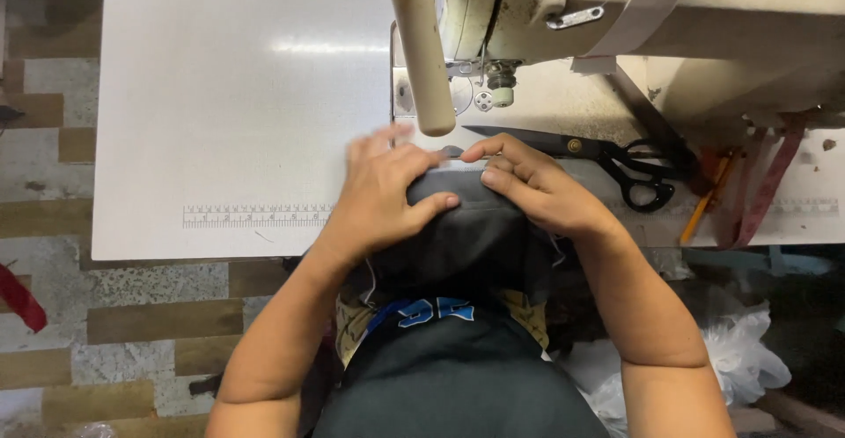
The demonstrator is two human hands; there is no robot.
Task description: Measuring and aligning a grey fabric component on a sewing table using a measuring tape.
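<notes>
Head view looks straight down on both hands meeting over a piece of dark grey fabric [475, 227] at the near edge of the white sewing table [229, 121]. The left hand [383, 191] lies flat on the cloth with fingers spread a little and the thumb pressing down across the fold. The right hand [537, 187] curls over from the right, its fingertips pinching the far edge of the cloth, where a thin pale strip shows along the seam line.

That cloth looks soft and limp, light in weight, likely to slide and bunch, so I would judge the far folded edge the place to grip it, with a flat palm behind to keep the layers from creeping. Most of it hangs off the table toward the person's lap.

Just beyond the fingers stands the sewing machine [616, 15], with a cream cylindrical handle [422, 55] slanting down toward the hands. Black-handled scissors [607, 152] lie to the right, nearly touching the right hand. A printed ruler [255, 216] runs along the table's near edge on the left.
</notes>
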